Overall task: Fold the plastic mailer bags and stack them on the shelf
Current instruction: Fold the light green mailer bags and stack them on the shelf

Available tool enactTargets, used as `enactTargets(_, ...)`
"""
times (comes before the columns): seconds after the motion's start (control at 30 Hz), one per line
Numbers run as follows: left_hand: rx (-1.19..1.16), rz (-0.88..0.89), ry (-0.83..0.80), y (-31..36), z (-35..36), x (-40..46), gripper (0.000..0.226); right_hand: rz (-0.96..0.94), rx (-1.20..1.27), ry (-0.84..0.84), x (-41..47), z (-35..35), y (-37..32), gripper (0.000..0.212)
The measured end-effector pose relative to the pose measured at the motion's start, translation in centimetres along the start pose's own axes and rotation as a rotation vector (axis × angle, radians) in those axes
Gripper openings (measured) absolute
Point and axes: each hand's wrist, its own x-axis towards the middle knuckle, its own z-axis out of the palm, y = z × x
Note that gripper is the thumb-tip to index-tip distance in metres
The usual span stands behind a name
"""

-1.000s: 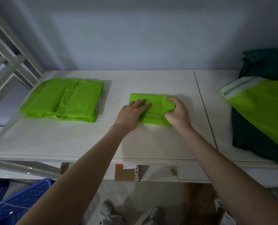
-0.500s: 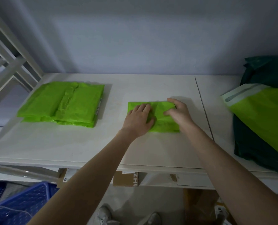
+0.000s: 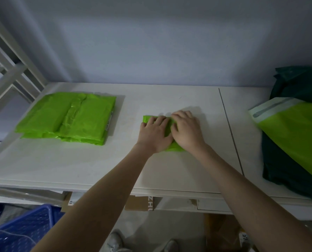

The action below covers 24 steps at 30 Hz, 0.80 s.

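Observation:
A small folded green mailer bag (image 3: 147,118) lies in the middle of the white shelf (image 3: 100,164), mostly covered by my hands. My left hand (image 3: 154,134) presses flat on its left part. My right hand (image 3: 187,130) lies over its right part with the fingers bent down onto the plastic, touching my left hand. A stack of folded green mailer bags (image 3: 69,118) sits on the shelf at the left, apart from my hands.
At the right lie an unfolded green mailer (image 3: 297,131) on a pile of dark green bags (image 3: 286,171). A white rack frame (image 3: 7,73) stands at the far left. A blue crate (image 3: 22,231) and cardboard boxes (image 3: 142,203) sit below the shelf.
My right hand has moved left over the bag, folding it narrower, until it meets my left hand. The left hand stayed pressing on the bag.

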Motion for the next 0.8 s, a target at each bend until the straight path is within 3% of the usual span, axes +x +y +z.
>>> enactTargets(0.1, 0.007, 0.02, 0.025, -0.1, 0.3, -0.2, 0.057, 0.03, 0.002, -0.111, 0.2, 0.7, -0.2, 0.035)
enactTargets(0.37, 0.03, -0.011, 0.115, 0.0, 1.0, 0.0, 0.079, 0.051, -0.09, -0.142, 0.4, 1.1, 0.4, 0.039)
enactTargets(0.63, -0.022, -0.072, 0.139, 0.2, 1.5, -0.5, 0.073, 0.049, -0.165, -0.111, -0.1, 1.5, 0.9, 0.042)
enactTargets(0.8, -0.009, -0.138, 0.129, -1.0, 1.1, -0.4, 0.071, 0.055, -0.191, -0.061, -0.6, 1.7, 1.1, 0.064)
